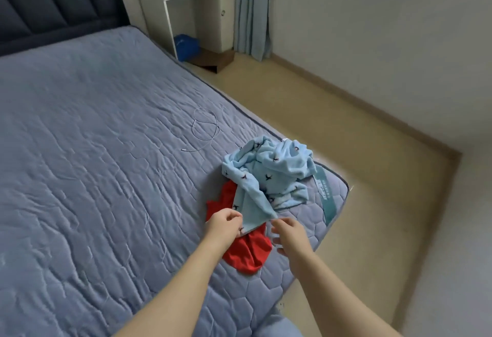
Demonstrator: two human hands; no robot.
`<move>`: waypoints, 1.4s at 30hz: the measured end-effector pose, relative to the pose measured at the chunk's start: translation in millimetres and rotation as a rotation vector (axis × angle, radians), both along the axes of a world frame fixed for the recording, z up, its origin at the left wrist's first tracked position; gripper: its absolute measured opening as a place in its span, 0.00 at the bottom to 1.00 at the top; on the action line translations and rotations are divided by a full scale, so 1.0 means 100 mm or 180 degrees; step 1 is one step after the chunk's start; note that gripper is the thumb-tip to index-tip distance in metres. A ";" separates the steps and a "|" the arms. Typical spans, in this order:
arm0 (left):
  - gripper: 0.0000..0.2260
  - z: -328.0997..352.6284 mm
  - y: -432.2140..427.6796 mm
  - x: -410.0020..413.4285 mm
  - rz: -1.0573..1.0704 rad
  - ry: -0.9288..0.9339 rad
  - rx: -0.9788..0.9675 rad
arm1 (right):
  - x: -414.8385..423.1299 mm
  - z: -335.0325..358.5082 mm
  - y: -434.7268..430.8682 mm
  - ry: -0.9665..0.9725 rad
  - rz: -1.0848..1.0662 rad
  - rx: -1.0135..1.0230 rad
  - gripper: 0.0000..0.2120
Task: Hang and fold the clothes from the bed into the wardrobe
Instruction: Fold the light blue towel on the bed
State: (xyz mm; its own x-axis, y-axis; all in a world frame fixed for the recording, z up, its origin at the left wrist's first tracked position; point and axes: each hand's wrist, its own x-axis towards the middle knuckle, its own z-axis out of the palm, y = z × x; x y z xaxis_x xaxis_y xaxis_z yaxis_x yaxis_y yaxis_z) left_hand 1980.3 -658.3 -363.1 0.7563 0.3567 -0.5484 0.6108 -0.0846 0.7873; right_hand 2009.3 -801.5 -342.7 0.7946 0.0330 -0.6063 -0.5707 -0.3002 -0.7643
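At the far left a dark padded headboard (pixel 40 3) is rising behind the bed (pixel 93 163), whose quilted grey-blue cover is filling most of the view. Further right a thin white cable (pixel 206 130) is lying in loose loops on the cover. Near the bed's right-hand corner the left hand (pixel 222 226) is pinching one end of the hem of a light blue garment (pixel 269 174) printed with small dark birds, thumb and fingers closed on the cloth. Under that hem a red garment (pixel 247 252) is lying crumpled on the cover, partly hidden by the blue one. The right hand (pixel 288 232) is nipping the hem's other end between thumb and forefinger, its remaining fingers hanging spread and loose.

For these two pieces the task is looking barely begun. The blue garment is only being drawn out by its edge, with most of it bunched in a heap, and the red one is waiting beneath; neither is folded or hung. The wardrobe is sitting outside the view, so whatever is already put away cannot be judged. Both pieces are too crumpled to tell what kind of garment each is.
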 end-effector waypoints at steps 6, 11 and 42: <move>0.07 -0.36 -0.20 0.77 0.0424 0.0575 -0.0108 | 0.94 -0.35 -0.18 0.0449 0.0593 -0.0288 0.05; 0.09 -0.62 -0.30 1.10 0.0779 0.0998 -0.0187 | 1.47 -0.81 -0.11 0.0724 0.1090 -0.0459 0.04; 0.11 -1.69 -0.35 2.09 0.0622 0.1008 0.0025 | 3.22 -2.12 -0.14 0.1014 -0.0156 0.0171 0.12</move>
